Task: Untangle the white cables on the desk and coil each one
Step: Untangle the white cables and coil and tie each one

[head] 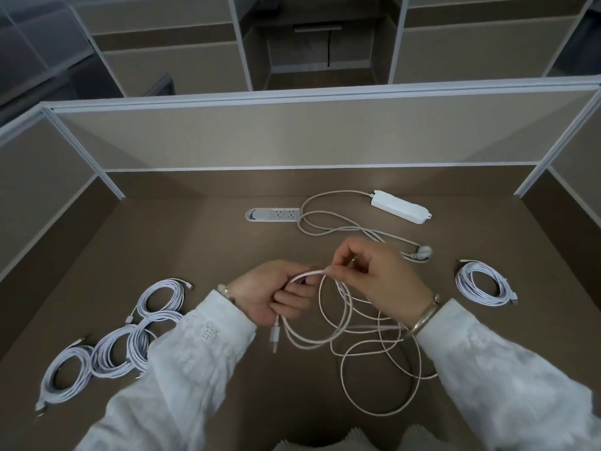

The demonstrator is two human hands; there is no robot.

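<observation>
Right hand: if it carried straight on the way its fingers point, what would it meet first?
Probably the left hand: the right hand pinches the thin white cable, fingertips aimed left, with little gap between them.

front-centre desk [227, 255] bare | coiled cables [107, 349] left | power strip [400, 208] back-right

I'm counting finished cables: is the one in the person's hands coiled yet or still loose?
Still loose. The cable sprawls in uneven loops over the desk; the left hand grips its plug end, and the right hand pinches a strand.

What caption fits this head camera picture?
Both hands loop a loose white cable beside coiled cables on the desk.
</observation>
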